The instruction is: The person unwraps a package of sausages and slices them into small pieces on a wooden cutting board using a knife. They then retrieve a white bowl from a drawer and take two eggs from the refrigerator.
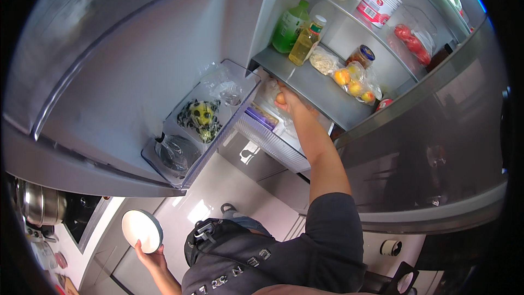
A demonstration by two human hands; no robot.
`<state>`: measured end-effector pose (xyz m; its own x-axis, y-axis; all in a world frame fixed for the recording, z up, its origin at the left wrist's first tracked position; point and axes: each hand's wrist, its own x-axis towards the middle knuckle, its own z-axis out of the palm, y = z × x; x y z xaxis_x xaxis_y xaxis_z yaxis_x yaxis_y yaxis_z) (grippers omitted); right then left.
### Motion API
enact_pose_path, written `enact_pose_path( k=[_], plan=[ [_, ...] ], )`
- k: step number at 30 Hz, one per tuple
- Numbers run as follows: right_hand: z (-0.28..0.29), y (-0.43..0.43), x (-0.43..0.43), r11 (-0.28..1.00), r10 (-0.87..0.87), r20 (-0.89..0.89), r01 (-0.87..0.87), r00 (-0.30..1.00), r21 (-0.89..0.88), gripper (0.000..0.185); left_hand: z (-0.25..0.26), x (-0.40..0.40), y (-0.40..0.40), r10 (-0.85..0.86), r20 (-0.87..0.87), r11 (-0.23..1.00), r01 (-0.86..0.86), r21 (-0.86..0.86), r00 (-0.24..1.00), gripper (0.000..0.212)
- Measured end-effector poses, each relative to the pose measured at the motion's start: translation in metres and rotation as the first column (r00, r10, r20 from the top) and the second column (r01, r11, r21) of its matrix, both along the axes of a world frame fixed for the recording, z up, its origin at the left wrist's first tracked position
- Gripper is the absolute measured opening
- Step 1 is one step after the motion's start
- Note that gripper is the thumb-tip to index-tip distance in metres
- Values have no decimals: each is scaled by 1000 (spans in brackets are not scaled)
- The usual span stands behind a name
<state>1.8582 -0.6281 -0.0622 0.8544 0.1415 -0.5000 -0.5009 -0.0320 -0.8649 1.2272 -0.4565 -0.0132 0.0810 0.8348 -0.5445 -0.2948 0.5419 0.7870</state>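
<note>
At the lower left, my left hand (154, 257) holds a round bowl (141, 229), white inside and dark outside, with the thumb over its rim. The bowl's inside shows nothing in it. My right hand (288, 100) reaches into a pulled-out clear refrigerator drawer (268, 136) under the lowest visible shelf. Its fingers are around a brown egg (281, 98). Beside that hand in the drawer lie clear plastic bags (270, 86) and a purple-edged package (262, 115). Part of the drawer's contents is hidden behind my right forearm.
A refrigerator door bin (217, 147) with bagged food stands left of the drawer. Above the drawer, a shelf (315, 86) holds a green bottle (291, 26), an oil-coloured bottle (307, 43), a jar (361, 55) and bagged fruit (353, 84). A steel pot (43, 204) sits at far left.
</note>
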Motion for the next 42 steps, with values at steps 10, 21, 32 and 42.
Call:
enact_pose_path(
  k=[10, 21, 32, 42],
  plan=[
    [-20, 22, 63, 461, 502, 488, 257, 714, -849, 45, 0, 23, -20, 82, 13, 996, -82, 28, 997, 48],
    [-15, 29, 67, 380, 614, 456, 265, 645, -886, 47, 2, 36, -35, 83, 22, 996, -83, 21, 996, 46],
    [-15, 31, 70, 357, 688, 438, 257, 579, -898, 50, -9, 37, -39, 84, 33, 996, -83, -22, 996, 55],
    [-17, 29, 61, 349, 755, 414, 222, 508, -910, 52, -8, 23, -42, 118, 29, 993, -117, -28, 993, 54]
  ],
)
